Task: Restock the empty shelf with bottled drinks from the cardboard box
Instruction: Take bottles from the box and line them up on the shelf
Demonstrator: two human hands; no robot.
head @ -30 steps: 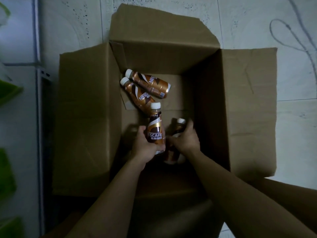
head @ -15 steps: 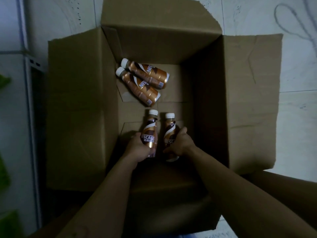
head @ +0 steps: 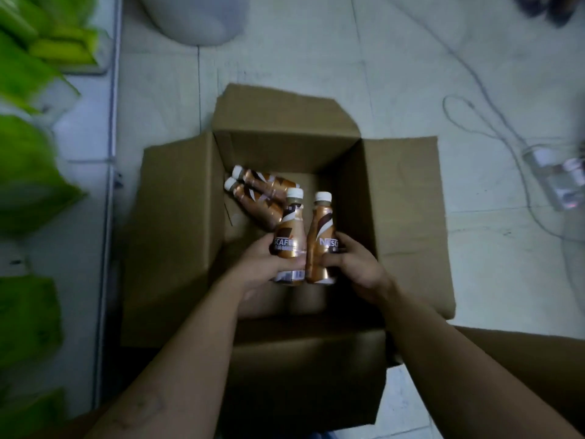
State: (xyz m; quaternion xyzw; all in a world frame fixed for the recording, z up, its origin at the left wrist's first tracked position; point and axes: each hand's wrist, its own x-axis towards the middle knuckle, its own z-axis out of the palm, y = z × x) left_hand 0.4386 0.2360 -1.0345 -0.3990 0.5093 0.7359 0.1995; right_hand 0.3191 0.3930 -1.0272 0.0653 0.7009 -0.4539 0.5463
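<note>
A pale tiled floor (head: 411, 74) is seen from above, with an open cardboard box (head: 177, 248) set at its centre and the flaps folded outward. Along the 9 o'clock edge of the frame, white shelving (head: 82, 147) is lined with blurred green packages (head: 28, 172). Two bare forearms are extended from 6 o'clock into the box's opening. A copper-and-brown coffee bottle (head: 289, 236) with a white cap is gripped by the left hand (head: 262, 267), the thumb laid across its label and the fingers wrapped behind it. A second bottle (head: 321, 239) of the same kind is clasped by the right hand (head: 357, 267), fingers curled round its lower body. Both are held side by side with caps pointed toward 12 o'clock, their lower bodies touching or nearly so. Two more bottles (head: 262, 188) are left lying on the box's bottom at its 11 o'clock corner, pressed together, caps toward 10 o'clock. A thin grey cable (head: 493, 134) is looped over the tiles at 2 o'clock, well apart from the box. A pale rounded object (head: 196, 17), too blurred to be identified, is cut off at 12 o'clock.
</note>
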